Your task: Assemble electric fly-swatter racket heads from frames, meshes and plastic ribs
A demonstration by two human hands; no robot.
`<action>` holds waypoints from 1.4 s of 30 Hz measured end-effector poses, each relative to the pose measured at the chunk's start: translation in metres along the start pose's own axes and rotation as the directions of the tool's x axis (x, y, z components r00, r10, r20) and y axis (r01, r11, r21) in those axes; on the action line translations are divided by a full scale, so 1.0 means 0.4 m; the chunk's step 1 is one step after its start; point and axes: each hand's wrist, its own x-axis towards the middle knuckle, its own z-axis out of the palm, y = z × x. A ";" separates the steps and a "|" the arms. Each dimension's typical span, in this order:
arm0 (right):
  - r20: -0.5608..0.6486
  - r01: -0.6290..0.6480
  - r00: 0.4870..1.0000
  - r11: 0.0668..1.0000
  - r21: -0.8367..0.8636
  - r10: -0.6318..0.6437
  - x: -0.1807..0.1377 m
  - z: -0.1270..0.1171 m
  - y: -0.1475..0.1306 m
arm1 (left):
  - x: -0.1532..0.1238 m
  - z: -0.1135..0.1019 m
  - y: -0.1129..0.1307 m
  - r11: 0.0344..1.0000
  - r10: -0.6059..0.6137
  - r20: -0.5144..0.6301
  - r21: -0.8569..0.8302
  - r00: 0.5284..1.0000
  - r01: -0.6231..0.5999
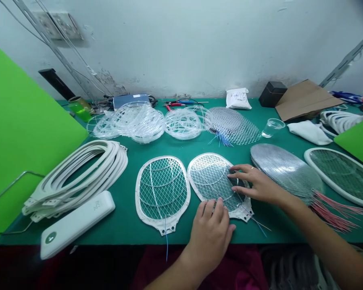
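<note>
Two oval white racket frames lie side by side on the green table. The left frame holds a wide-meshed grid with a blue wire at its neck. The right frame carries a fine metal mesh. My left hand rests its fingertips on the near edge of that right frame, fingers bent but apart. My right hand lies flat on the frame's right side, fingers stretched out over the mesh. Neither hand grips anything.
A stack of white frames and a white power bank lie at left. Clear plastic grids, loose mesh, a stack of metal meshes with red wires, a plastic cup and cardboard sit further back and right.
</note>
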 end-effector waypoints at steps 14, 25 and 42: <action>0.084 0.264 0.963 0.960 -0.099 -0.256 0.114 0.062 -0.043 | 0.005 0.001 -0.013 0.993 0.096 0.050 0.066 0.994 -0.100; 0.091 0.218 0.973 0.974 -0.062 -0.212 0.125 0.060 -0.046 | 0.039 -0.013 -0.025 0.938 0.346 0.139 -0.010 0.928 -0.348; -0.322 -0.243 0.905 0.960 0.143 0.277 -0.252 0.080 -0.213 | 0.066 0.002 0.016 0.966 0.202 0.171 -0.198 0.964 -0.168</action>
